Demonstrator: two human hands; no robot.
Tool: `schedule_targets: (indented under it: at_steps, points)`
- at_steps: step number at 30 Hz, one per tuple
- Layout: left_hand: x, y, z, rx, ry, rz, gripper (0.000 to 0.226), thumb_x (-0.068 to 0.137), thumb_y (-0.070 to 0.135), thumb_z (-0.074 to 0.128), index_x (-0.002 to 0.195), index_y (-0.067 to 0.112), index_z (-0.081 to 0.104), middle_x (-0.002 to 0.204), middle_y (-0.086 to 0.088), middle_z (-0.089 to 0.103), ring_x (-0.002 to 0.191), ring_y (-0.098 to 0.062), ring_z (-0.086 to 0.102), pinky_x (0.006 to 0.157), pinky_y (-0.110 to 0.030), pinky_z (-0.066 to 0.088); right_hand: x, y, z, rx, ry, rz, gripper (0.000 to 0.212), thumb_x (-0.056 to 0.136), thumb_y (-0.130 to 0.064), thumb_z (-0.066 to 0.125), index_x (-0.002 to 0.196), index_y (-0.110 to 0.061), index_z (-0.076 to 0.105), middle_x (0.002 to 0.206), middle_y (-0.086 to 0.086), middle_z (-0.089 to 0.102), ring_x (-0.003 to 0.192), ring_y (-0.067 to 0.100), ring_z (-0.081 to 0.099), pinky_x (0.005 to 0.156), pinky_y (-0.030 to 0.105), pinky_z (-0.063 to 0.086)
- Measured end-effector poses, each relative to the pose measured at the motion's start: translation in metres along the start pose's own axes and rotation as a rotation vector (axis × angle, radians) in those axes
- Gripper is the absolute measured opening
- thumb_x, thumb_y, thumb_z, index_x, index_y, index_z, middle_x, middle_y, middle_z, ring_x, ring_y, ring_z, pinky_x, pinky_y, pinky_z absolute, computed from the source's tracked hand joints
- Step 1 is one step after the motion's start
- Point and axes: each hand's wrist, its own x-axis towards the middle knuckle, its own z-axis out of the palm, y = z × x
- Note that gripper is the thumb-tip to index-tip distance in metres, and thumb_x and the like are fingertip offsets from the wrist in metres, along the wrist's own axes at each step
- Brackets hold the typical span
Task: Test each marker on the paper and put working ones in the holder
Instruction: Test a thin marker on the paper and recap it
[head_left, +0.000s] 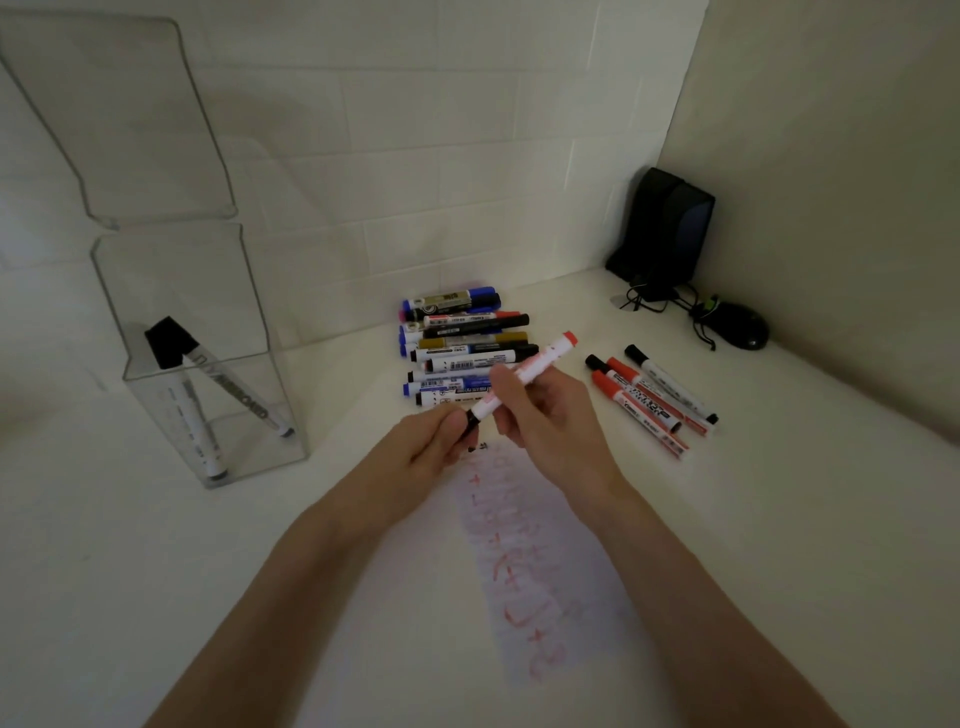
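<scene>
White bench (156, 571) in tiled corner. Both hands over paper (524, 571) with red scribbles. Right hand (545, 415) closed around white marker (524, 376), red end up-right. Left hand (441, 439) pinches its dark lower end. Clear holder (208, 364) left, two markers inside. Marker pile (462, 345) behind; four more (654, 397) right.

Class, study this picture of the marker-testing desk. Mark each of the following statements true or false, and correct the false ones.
1. Both hands hold one marker. True.
2. The clear holder is empty. False: it already has markers in it.
3. The paper bears red scribbles. True.
4. The group of markers right of the hands lies inside the holder. False: it lies on the desk.
5. The computer mouse sits beside the holder. False: it is in the far right corner.
</scene>
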Motion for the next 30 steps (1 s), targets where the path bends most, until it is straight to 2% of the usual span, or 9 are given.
schedule_targets:
  at_steps: [5,10,12,14,16,19,23,26,30]
  points:
    - [0.005,0.004,-0.006,-0.27,-0.206,-0.011,0.038,0.109,0.026,0.027,0.08,0.01,0.046,0.064,0.013,0.036,0.056,-0.006,0.027,0.055,-0.014,0.028,-0.001,-0.004,-0.003,0.037,-0.004,0.007,0.032,0.103,-0.029,0.059,0.088,-0.002,0.069,0.063,-0.002,0.056,0.061,0.01,0.049,0.064,0.027,0.044]
    - [0.002,0.008,-0.012,-0.592,-0.326,-0.102,0.031,0.106,0.03,0.036,0.088,0.007,0.048,0.072,0.001,0.032,0.065,-0.018,0.02,0.059,-0.028,0.019,-0.003,-0.009,-0.003,0.099,-0.035,-0.029,0.032,0.105,-0.024,0.056,0.089,0.002,0.067,0.064,-0.001,0.052,0.058,0.008,0.044,0.056,0.017,0.039]
    - [0.0,0.01,-0.014,-0.679,-0.31,-0.172,0.031,0.106,0.031,0.039,0.091,0.008,0.054,0.072,0.002,0.035,0.065,-0.016,0.022,0.059,-0.027,0.02,-0.002,-0.008,-0.002,0.11,-0.028,-0.035,0.031,0.105,-0.023,0.057,0.089,0.002,0.066,0.063,-0.002,0.052,0.058,0.008,0.044,0.056,0.017,0.04]
    - [0.0,0.01,-0.009,-0.496,-0.161,-0.12,0.03,0.107,0.026,0.038,0.092,0.012,0.06,0.07,0.004,0.041,0.062,-0.011,0.031,0.058,-0.021,0.024,-0.001,-0.004,0.0,0.101,0.015,-0.025,0.03,0.103,-0.023,0.06,0.091,0.004,0.067,0.063,-0.003,0.057,0.056,0.007,0.05,0.057,0.018,0.044]
    - [0.001,0.008,0.0,-0.132,0.015,0.001,0.024,0.106,0.026,0.041,0.09,0.028,0.059,0.071,0.008,0.051,0.06,-0.007,0.041,0.059,-0.019,0.033,-0.001,-0.001,0.003,0.083,0.077,-0.001,0.03,0.102,-0.025,0.063,0.092,0.003,0.069,0.062,0.0,0.061,0.054,0.009,0.053,0.054,0.02,0.045]
    - [-0.001,0.003,0.008,0.275,0.152,0.005,0.018,0.099,0.045,0.047,0.101,0.032,0.059,0.08,0.013,0.059,0.065,-0.007,0.052,0.061,-0.019,0.037,0.0,0.003,0.007,0.082,0.153,0.046,0.034,0.103,-0.03,0.061,0.092,0.002,0.069,0.06,0.004,0.058,0.048,0.011,0.048,0.049,0.02,0.041]
    - [-0.001,0.002,0.016,0.671,0.201,0.135,0.029,0.105,0.048,0.024,0.094,0.027,0.04,0.069,0.015,0.043,0.05,-0.009,0.039,0.053,-0.026,0.035,-0.001,0.005,0.011,0.132,0.111,0.097,0.04,0.105,-0.035,0.055,0.093,0.001,0.064,0.063,0.002,0.057,0.051,0.008,0.05,0.049,0.018,0.044]
    - [-0.001,0.002,0.017,0.594,0.115,0.11,0.024,0.106,0.04,0.022,0.09,0.028,0.034,0.064,0.012,0.038,0.05,-0.009,0.04,0.056,-0.031,0.039,0.001,0.002,0.006,0.189,0.101,0.121,0.03,0.106,-0.032,0.053,0.095,-0.007,0.065,0.07,-0.005,0.062,0.064,0.003,0.057,0.065,0.017,0.053]
    - [-0.014,0.003,0.006,0.246,0.126,-0.007,0.033,0.103,0.046,0.021,0.078,0.031,0.037,0.063,0.008,0.042,0.057,-0.008,0.044,0.06,-0.02,0.029,0.015,0.003,-0.041,0.336,0.296,0.06,0.03,0.107,-0.031,0.051,0.091,-0.01,0.064,0.069,-0.001,0.051,0.059,0.007,0.043,0.056,0.022,0.038]
